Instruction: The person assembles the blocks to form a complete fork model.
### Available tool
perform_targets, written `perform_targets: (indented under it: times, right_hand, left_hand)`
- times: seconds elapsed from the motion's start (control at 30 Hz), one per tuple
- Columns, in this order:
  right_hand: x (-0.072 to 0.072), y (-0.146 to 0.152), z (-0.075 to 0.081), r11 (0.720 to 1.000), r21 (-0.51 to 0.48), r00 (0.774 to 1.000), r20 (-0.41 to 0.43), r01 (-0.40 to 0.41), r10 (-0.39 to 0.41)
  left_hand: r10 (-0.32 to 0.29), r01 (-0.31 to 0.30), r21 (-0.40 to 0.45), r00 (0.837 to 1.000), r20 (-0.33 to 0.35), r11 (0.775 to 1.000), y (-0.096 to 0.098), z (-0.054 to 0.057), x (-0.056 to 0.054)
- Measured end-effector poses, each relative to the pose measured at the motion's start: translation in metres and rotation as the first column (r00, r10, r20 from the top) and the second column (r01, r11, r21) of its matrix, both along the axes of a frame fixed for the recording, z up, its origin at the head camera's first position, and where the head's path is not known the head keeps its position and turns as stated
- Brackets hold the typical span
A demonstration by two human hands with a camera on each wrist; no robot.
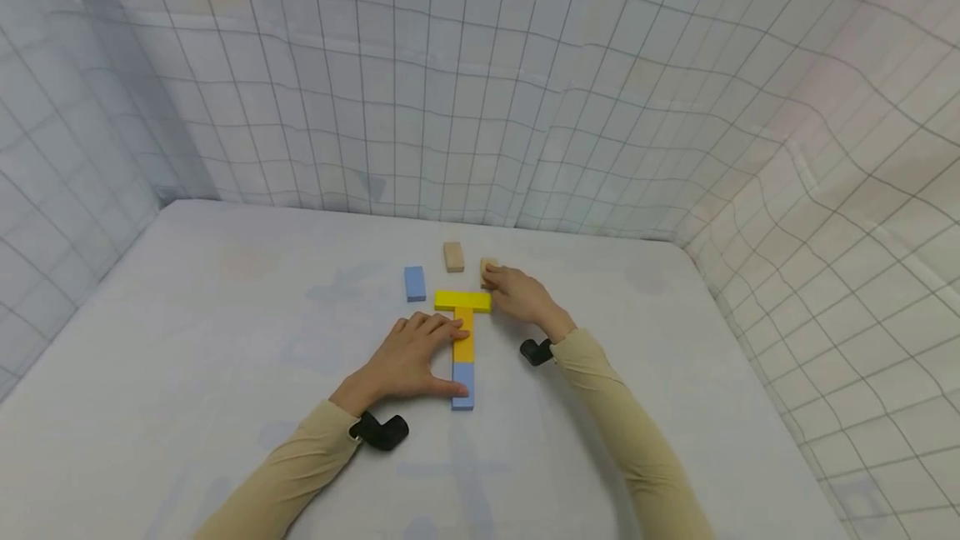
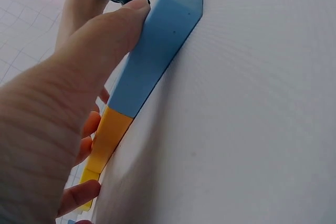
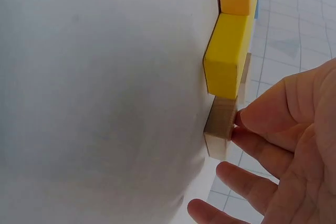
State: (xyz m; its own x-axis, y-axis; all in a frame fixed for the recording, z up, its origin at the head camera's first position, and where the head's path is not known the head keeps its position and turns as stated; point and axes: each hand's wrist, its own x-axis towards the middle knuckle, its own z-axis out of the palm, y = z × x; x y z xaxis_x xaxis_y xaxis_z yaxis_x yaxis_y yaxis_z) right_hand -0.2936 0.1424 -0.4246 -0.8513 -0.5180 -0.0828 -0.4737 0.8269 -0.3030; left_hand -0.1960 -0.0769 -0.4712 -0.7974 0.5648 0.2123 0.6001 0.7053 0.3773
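Observation:
Flat on the white table lies a T of blocks: a yellow block (image 1: 450, 299) as the crossbar, an orange block (image 1: 464, 350) below it, and a blue block (image 1: 462, 400) at the stem's foot. My left hand (image 1: 411, 361) rests along the stem's left side, thumb on the blue block, fingers on the orange one. In the left wrist view the thumb (image 2: 113, 32) lies on the blue block's upper face. My right hand (image 1: 522, 298) touches a wooden block (image 3: 219, 121) near the crossbar's right end. Its thumb and index fingertips meet that block's upper edge, without visibly spanning it.
Beyond the crossbar lie a second wooden block (image 1: 453, 257) and, to its left, a loose blue block (image 1: 415, 283). Grid-patterned cloth walls (image 1: 420, 107) rise behind the table (image 1: 247, 340) and at both sides. Each wrist carries a black device (image 1: 382, 432).

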Motion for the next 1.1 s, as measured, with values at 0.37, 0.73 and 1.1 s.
perform_targets:
  times: [0.37,0.73,1.1]
  right_hand:
    - [0.000,-0.007,-0.003,1.000,-0.016,1.000,-0.018,-0.016,0.016]
    - [0.004,-0.003,-0.006,0.999,-0.042,1.000,0.014,-0.018,0.019]
    - [0.005,0.001,-0.011,0.998,-0.053,0.999,-0.033,-0.030,0.028]
  left_hand:
    - [0.004,-0.004,-0.002,1.000,-0.004,1.000,-0.003,0.003,-0.002]
    - [0.002,-0.002,-0.003,1.000,0.007,1.000,-0.003,0.001,-0.002]
    - [-0.002,0.002,0.001,1.000,-0.011,1.000,-0.001,-0.001,-0.001]
